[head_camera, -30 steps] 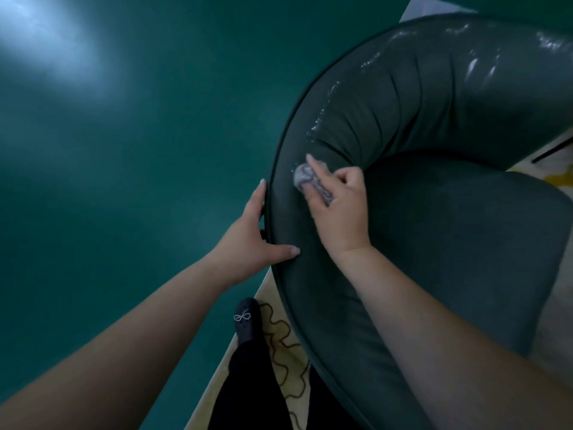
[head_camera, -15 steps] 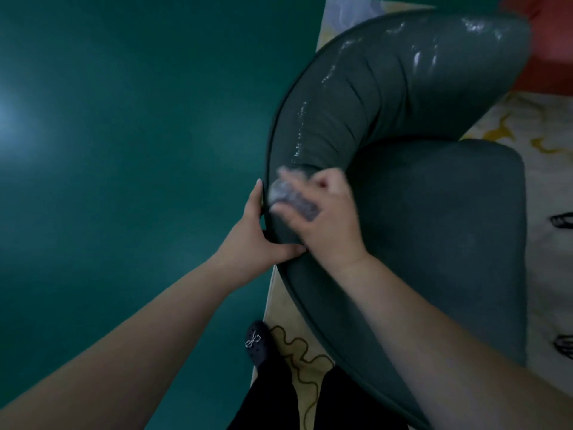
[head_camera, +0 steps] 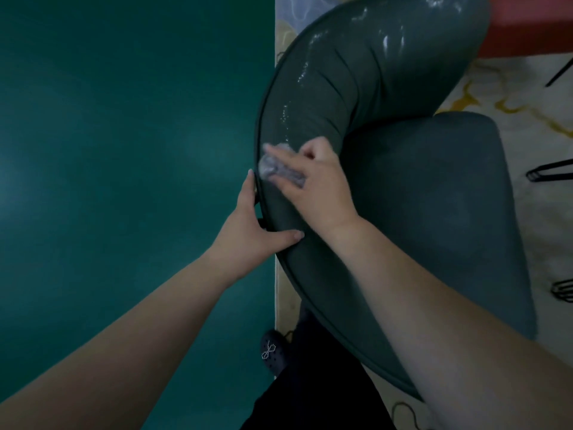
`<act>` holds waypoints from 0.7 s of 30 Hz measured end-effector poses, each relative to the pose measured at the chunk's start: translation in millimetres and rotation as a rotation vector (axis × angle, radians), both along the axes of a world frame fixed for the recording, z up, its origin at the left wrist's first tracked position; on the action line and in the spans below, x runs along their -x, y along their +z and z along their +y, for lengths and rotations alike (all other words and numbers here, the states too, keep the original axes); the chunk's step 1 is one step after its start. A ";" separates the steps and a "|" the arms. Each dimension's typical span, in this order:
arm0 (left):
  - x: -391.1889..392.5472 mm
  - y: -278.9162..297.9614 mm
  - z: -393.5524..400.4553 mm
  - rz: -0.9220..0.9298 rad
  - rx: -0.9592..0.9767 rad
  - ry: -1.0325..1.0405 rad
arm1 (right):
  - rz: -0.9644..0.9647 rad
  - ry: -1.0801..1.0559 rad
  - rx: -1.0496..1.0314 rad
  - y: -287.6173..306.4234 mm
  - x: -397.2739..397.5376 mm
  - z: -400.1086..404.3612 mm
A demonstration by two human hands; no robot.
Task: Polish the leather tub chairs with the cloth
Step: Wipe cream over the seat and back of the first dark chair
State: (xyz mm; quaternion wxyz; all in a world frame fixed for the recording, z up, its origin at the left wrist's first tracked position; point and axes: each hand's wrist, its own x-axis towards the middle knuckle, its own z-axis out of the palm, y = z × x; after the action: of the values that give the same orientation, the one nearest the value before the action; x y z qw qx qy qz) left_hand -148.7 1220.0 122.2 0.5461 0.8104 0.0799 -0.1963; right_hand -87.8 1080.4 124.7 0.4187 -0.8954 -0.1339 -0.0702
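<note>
Teal flooring (head_camera: 124, 150) fills the whole left half of what I see through the head camera, smooth and faintly glossy. Next in size is the dark green leather tub chair (head_camera: 434, 212), which takes up most of the right half: its curved, padded backrest sweeps from the top of the frame down toward me, with wet-looking streaks shining along the upper rim, and its seat cushion lies to the right of that curve. Under the chair I see a pale rug (head_camera: 511, 97) with yellow squiggles, its straight edge meeting the teal floor, and a red block (head_camera: 533, 23) sits in the top right corner. My left hand (head_camera: 251, 234) rests on the outer edge of the backrest, fingers straight along the outside and thumb laid across the padded top, bracing it rather than curling round anything. My right hand (head_camera: 316, 187) is on top of the backrest just beyond the left, its fingers bent over a small grey cloth (head_camera: 276, 167), pressing the bunched cloth against the leather near the piped edge. Below, between my arms, a dark shoe (head_camera: 273, 352) with a small bow stands where rug and floor meet.
</note>
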 end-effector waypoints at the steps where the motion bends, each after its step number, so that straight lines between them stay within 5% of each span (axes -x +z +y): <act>1: -2.1 -0.3 1.5 0.000 0.009 0.002 | 0.074 -0.069 -0.056 -5.0 -3.4 -7.8; 5: -13.9 -0.3 5.0 0.008 0.039 0.015 | 0.276 -0.395 -0.364 -20.6 -7.2 -38.1; 10: -34.5 3.0 6.4 -0.023 -0.033 0.008 | 0.066 -0.090 -0.219 -14.7 -9.0 -4.4; 21: -48.9 7.3 9.0 0.030 -0.055 -0.007 | 0.482 -0.375 -0.466 -45.1 -22.8 -47.8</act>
State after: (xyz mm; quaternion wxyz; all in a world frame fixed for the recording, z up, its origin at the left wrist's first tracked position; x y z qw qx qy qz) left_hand -99.7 1229.0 129.4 0.5217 0.8225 0.0906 -0.2078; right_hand -65.0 1032.6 79.6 0.6105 -0.7760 0.1539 0.0385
